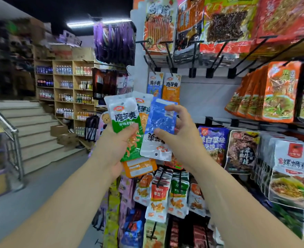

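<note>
Mid-frame, the left hand (119, 140) grips a green-and-white plastic snack packet (124, 119). The right hand (181, 133) pinches a shiny blue plastic packet (161, 120), maybe sorting. Next: flip it, then hang it on a black metal hook (169, 52).

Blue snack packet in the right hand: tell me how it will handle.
The blue snack packet probably flexes easily: its glossy film shows creases. It seems light, since the right hand holds it with thumb and fingertips. Its shiny surface may slip in the grip.
</note>
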The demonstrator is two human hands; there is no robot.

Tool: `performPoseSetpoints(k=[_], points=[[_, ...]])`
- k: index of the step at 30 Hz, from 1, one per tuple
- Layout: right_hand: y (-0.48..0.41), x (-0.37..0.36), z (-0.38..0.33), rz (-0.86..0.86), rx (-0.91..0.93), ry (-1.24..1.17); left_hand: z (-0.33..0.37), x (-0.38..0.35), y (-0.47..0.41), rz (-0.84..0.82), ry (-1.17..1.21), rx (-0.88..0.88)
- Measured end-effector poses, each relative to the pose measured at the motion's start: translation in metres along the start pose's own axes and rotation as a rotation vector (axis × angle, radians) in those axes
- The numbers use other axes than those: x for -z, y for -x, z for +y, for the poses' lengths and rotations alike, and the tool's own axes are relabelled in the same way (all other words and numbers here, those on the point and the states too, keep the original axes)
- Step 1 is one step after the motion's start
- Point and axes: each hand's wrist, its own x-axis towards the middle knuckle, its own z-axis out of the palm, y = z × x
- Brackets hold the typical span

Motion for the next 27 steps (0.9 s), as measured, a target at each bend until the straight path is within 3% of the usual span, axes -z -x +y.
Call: performPoseSetpoints(k=[4,7,10,17,23,27], points=[[-0.006,0.014,0.005,0.058,0.019,0.067,0.000,-0.004,0.001,0.092,-0.074,-0.055],[-0.007,0.027,0.006,-0.070,-0.091,-0.122,0.000,-0.006,-0.003,0.135,-0.087,-0.058],[-0.009,0.039,0.008,-0.146,-0.016,0.016,0.001,-0.009,-0.006,0.160,-0.098,-0.064],[-0.034,0.041,-0.008,0.038,0.132,0.126,0.014,-0.002,-0.015,0.121,-0.134,-0.116],[-0.068,0.025,-0.031,0.169,0.037,0.100,0.038,0.025,-0.039,0.109,-0.103,-0.139],[-0.092,0.003,-0.045,0.135,-0.048,-0.002,0.047,0.039,-0.059,0.054,-0.068,-0.136]])
